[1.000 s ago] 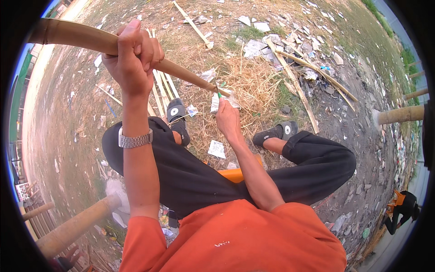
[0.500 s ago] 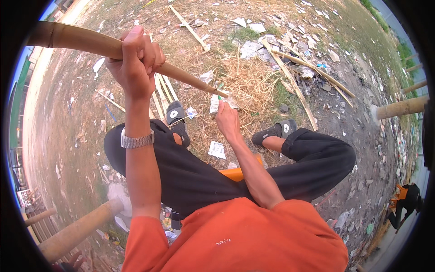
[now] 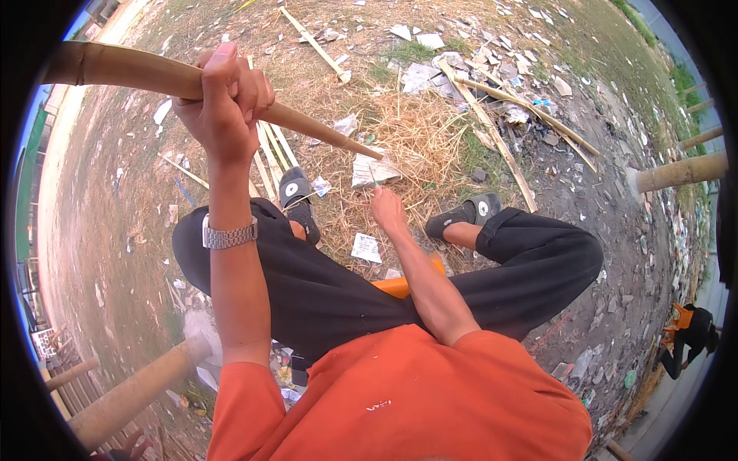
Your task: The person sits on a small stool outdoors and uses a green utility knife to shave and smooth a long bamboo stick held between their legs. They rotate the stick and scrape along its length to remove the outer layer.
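Brown bamboo (image 3: 146, 72) is slanting through the left hand (image 3: 227, 104), fingers wrapping it firmly, its thin end pointing toward paper (image 3: 363, 170); the right hand (image 3: 390, 209) is pinching a slim tool (image 3: 376, 182) just off that end, seemingly paring, and another stroke would be needing both grips steady

Bright, even daylight; shadows soft, faint. Pale ground strip (image 3: 123, 21) at upper left nearly washed out. Fisheye curve bends edges toward black rim. Whitish haze smears inner end of post (image 3: 138, 393) at lower left. Thin blade (image 3: 373, 177) near centre too small, soft to read clearly.
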Tool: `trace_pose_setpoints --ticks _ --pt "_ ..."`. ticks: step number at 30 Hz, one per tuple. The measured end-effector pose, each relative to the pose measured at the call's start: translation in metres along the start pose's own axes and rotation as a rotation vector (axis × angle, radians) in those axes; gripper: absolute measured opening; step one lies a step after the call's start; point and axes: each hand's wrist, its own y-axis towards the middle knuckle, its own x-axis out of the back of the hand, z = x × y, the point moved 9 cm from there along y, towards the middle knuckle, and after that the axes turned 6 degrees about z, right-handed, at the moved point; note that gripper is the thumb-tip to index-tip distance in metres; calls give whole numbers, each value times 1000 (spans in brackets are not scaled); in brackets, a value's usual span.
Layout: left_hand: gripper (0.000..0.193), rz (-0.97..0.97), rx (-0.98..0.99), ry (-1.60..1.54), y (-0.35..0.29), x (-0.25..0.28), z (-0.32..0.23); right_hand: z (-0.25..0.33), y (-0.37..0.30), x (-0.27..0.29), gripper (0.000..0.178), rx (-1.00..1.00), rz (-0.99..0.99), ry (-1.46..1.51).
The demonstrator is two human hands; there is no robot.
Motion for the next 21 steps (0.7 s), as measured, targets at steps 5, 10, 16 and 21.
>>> trace_pose_setpoints --ticks 5,10,16,21 --pt "36 -38 -14 31 0 9 1 -39 -11 3 51 -225 -33 152" --pt "38 -161 -28 34 11 11 2 16 -7 49 35 67 -254 286" --pt "39 -292 -23 79 12 13 2 104 -45 66 28 317 -198 219" --pt "38 -178 -44 51 26 -16 6 76 -28 46 34 115 -128 35"
